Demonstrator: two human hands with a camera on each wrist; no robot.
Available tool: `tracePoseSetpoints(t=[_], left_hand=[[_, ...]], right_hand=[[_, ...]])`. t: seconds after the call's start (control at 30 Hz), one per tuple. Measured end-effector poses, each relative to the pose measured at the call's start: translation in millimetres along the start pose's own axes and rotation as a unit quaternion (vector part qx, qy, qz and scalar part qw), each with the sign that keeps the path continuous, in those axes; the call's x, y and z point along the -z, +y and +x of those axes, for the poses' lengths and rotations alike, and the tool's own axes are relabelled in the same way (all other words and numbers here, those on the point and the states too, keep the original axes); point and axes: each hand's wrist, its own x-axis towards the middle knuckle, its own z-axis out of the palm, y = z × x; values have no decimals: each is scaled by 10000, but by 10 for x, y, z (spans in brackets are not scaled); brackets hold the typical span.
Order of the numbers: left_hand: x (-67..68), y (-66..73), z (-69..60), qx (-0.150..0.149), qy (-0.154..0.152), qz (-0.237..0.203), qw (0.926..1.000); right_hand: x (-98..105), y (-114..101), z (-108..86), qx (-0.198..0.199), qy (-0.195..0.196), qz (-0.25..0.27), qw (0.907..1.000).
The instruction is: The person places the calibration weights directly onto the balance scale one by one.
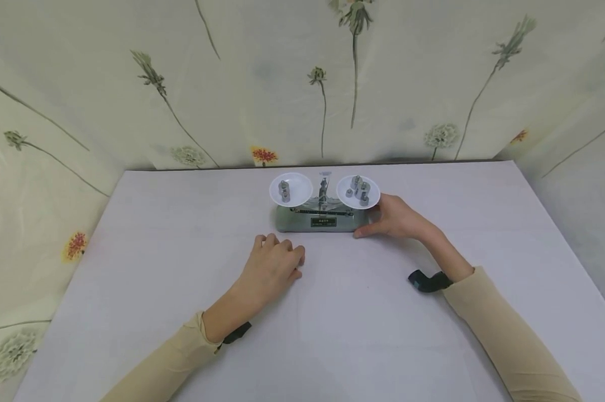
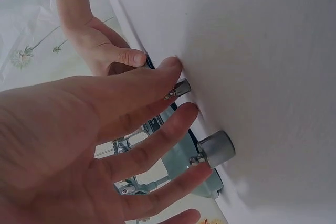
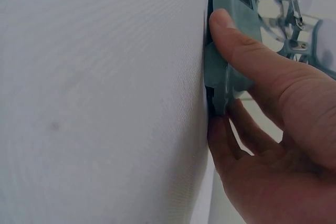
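A balance scale (image 1: 324,222) with a grey-green base stands toward the back of the table. Its left white pan (image 1: 300,196) bears a few metal weights (image 1: 284,191); its right white pan (image 1: 343,188) carries several more. My right hand (image 1: 400,219) grips the right end of the base, thumb at the front and fingers around the end. In front of the scale, my left hand (image 1: 272,265) is lowered with loosely bent fingers. The left wrist view shows a small weight (image 2: 182,87) and a larger weight (image 2: 219,149) standing by its fingers, both hidden in the head view.
A white cloth (image 1: 181,234) covers the table. Behind and beside it hangs a pale curtain (image 1: 262,100) printed with dandelions. Dark wrist straps (image 1: 429,281) show at both beige sleeves (image 1: 503,329).
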Motion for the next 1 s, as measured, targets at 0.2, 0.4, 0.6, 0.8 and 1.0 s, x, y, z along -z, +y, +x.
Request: tracePoseSetpoints(t=[0.2, 0.4, 0.6, 0.8, 1.0], left_hand=[[-5, 7, -13, -12, -35, 93, 9999], [-32, -6, -22, -128, 210, 171, 9996], [-54, -30, -29, -238, 509, 334, 9979], [-41, -44, -25, -325, 825, 322, 9955], [-6, -62, -15, -275, 870, 189, 9956]], right_hand=[[-18, 24, -13, -72, -36, 46, 10000], [-28, 39, -16, -52, -34, 28, 10000], [-25, 34, -7, -21, -22, 22, 10000], [-14, 33, 2, -49, -42, -55, 10000], [-3, 31, 8, -58, -69, -71, 9999]])
